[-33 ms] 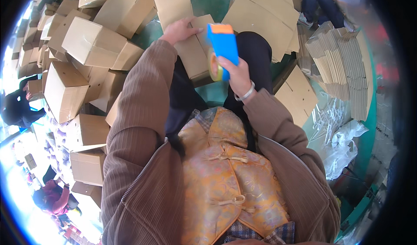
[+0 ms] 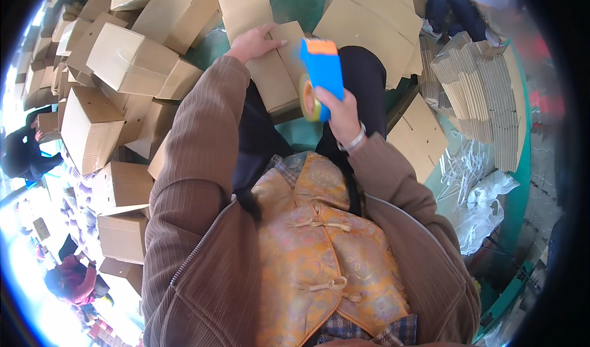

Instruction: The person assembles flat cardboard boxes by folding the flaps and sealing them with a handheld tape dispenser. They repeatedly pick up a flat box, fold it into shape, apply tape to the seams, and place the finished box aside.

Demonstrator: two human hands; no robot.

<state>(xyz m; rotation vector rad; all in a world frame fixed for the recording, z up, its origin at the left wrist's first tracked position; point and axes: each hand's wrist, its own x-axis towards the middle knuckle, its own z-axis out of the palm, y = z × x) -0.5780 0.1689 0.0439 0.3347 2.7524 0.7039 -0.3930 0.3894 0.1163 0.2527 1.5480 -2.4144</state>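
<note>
My left hand (image 2: pixel 253 42) rests flat on the far end of a small brown cardboard box (image 2: pixel 275 76) that lies across my lap. Just to the right of the box, my right hand (image 2: pixel 342 114) grips a blue tape dispenser (image 2: pixel 322 69) with an orange top, held upright. A roll of tape (image 2: pixel 307 98) sits on the dispenser's left side, close to the box's near right corner. I cannot tell whether the dispenser touches the box. My brown sleeves and orange vest fill the lower part of the view.
Several made-up cardboard boxes (image 2: pixel 117 58) are piled at the left. Flat cardboard sheets (image 2: pixel 369 21) lie ahead, and a stack of folded cartons (image 2: pixel 485 95) stands at the right beside crumpled clear plastic (image 2: pixel 485 208). Other people (image 2: pixel 24 150) are at the far left.
</note>
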